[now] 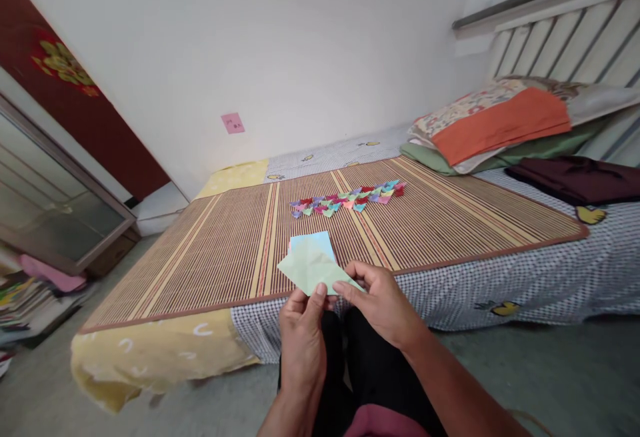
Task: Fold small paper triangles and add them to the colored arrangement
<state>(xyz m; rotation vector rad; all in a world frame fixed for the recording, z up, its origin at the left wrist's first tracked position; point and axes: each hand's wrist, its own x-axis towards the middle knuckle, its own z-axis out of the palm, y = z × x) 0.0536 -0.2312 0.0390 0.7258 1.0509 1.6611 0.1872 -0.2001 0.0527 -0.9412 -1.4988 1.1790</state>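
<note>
A pale green sheet of folding paper (313, 267), partly folded with pointed corners, is held up in front of me. My left hand (305, 320) pinches its lower edge between thumb and fingers. At the lower right corner, my right hand (377, 297) grips the same paper, thumb on top. Just behind it a light blue paper square (320, 242) lies on the mat, partly hidden by the green sheet. Farther back, several small folded paper pieces (347, 200) in many colours stand in slanting rows.
A striped bamboo mat (215, 257) covers the bed, over a checked sheet (525, 283). Pillows (500, 127) and dark folded cloth (575, 183) lie at the right. A pink note (233, 123) is on the wall. Books (30, 303) are stacked on the floor at left.
</note>
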